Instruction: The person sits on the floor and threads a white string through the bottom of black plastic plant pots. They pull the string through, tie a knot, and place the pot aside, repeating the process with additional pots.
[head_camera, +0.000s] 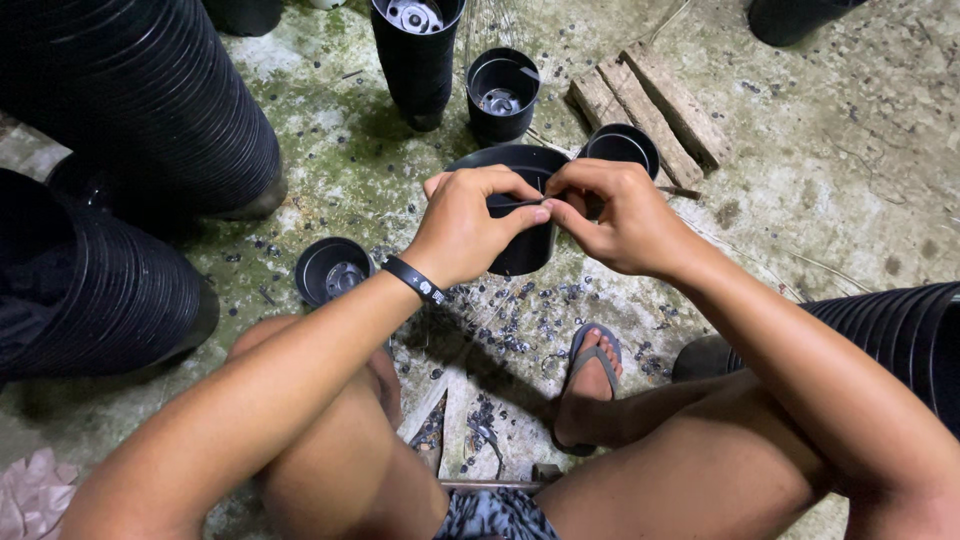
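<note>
A black plastic pot hangs in front of me above the concrete floor, both hands gripping its rim. My left hand, with a black wristband, pinches the near rim from the left. My right hand pinches the rim from the right, and its fingertips meet those of the left. Part of the pot's opening shows behind the hands; its lower side shows below them.
Long stacks of nested black pots lie at the left and at the right edge. Single pots and a short stack stand on the floor. Wooden boards lie beyond. Small black plastic scraps litter the ground by my sandalled foot.
</note>
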